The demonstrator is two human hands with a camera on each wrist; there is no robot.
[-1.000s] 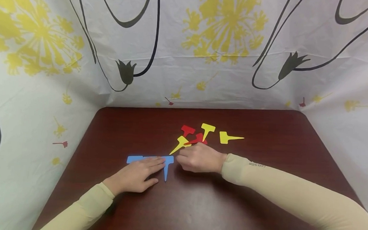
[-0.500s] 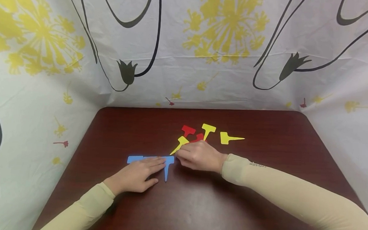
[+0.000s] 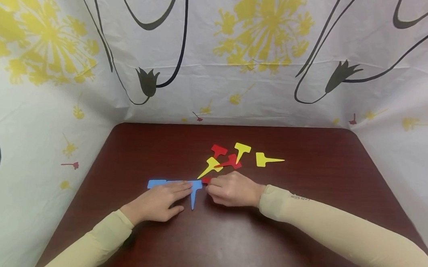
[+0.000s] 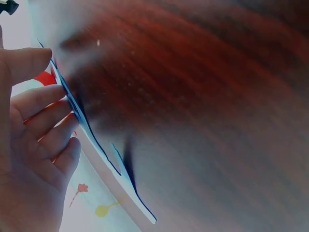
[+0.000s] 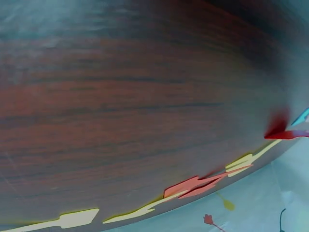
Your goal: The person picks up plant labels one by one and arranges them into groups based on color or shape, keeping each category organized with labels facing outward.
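Observation:
My left hand [image 3: 159, 202] lies with its fingers extended over a row of blue T-shaped plant labels, pressing on them. Beyond its fingers show the left blue label [image 3: 157, 183] and the right blue label [image 3: 196, 185], whose stem points toward me. My right hand [image 3: 234, 189], fingers curled, grips a red T-shaped plant label [image 3: 206, 180] at the right end of the blue row. Most of this red label is hidden by the fingers. In the right wrist view a corner of the red label [image 5: 285, 134] shows beside a blue edge.
Behind my right hand lie loose labels: a yellow one [image 3: 210, 168], a red one [image 3: 230, 161] overlapping it, another red one [image 3: 218, 150], and two more yellow ones [image 3: 242, 149] [image 3: 261, 159]. A patterned cloth [image 3: 216, 89] surrounds the dark wooden table [image 3: 222, 247].
My right hand has shifted slightly toward me, and part of the red label now shows beside the blue row. My left hand and the blue labels have stayed put.

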